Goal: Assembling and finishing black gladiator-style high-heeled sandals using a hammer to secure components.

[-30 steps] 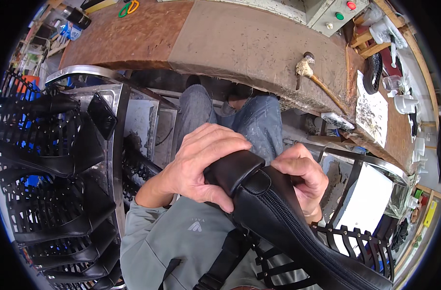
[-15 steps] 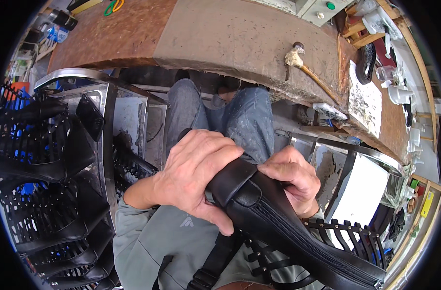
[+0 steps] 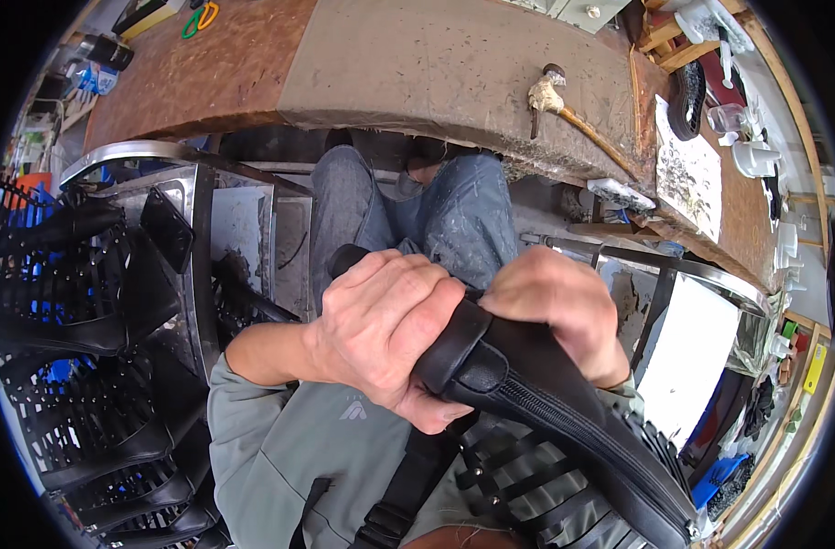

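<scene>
A black leather strappy boot [image 3: 545, 389] lies across my lap and chest, its zipper running down toward the lower right. My left hand [image 3: 390, 329] is wrapped round its heel end, with the thumb beneath and the fingers over the top. A dark rounded tip of the boot pokes out past that hand's knuckles. My right hand [image 3: 559, 306] is closed at the boot's far edge, thumb and bent fingers pressed against the leather beside the heel. It is slightly smeared by motion. Studded black straps hang below the zipper.
Several similar black strappy boots [image 3: 88, 339] are piled on a metal-framed rack at left, a dark phone [image 3: 168, 229] among them. Ahead, the worktable [image 3: 417, 69] carries a hammer [image 3: 587, 133] and scissors [image 3: 198, 18]. Metal-framed stools or racks stand on both sides.
My right hand has lifted slightly along the boot's edge and turned. The boot has rolled a little, so its right-hand straps show less. My left hand keeps its hold.
</scene>
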Demonstrator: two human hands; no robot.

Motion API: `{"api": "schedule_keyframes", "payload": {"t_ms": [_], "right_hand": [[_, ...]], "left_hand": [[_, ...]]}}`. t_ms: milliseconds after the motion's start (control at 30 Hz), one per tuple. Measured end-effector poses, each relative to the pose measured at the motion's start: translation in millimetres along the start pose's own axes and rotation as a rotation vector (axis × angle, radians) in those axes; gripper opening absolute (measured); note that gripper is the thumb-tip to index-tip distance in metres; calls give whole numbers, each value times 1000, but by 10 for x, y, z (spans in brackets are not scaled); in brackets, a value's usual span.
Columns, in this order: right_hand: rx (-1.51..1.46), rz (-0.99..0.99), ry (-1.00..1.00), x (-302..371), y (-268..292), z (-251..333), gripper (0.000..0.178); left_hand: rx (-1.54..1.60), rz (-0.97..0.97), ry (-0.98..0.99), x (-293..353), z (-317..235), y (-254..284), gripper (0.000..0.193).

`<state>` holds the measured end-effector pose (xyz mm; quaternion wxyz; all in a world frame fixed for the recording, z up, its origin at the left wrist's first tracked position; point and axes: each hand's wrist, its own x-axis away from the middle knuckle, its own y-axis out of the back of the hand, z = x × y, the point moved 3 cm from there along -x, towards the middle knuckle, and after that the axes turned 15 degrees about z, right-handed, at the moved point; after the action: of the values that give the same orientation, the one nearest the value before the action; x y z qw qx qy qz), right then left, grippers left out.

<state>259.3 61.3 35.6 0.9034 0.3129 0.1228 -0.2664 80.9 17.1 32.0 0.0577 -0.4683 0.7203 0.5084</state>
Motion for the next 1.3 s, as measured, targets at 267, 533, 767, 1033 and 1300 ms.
{"api": "schedule_keyframes", "payload": {"t_ms": [267,533,767,1033,1300], "right_hand": [[-389,-239,-370,-193,214,-438,19],[-621,-99,-587,-151,46,-603,28],[-810,62,-798,-21,-120,-683,37],[-878,-93,-814,166,-311,-857,46],[-602,370,-807,-8,-226,-828,30]], "left_hand": [[94,96,384,-350,538,64,56],[670,208,746,-31,886,-101,67],[678,240,531,13,854,-98,76],[532,208,671,48,776,-144,56],[448,229,695,86,759,-247,61]]}}
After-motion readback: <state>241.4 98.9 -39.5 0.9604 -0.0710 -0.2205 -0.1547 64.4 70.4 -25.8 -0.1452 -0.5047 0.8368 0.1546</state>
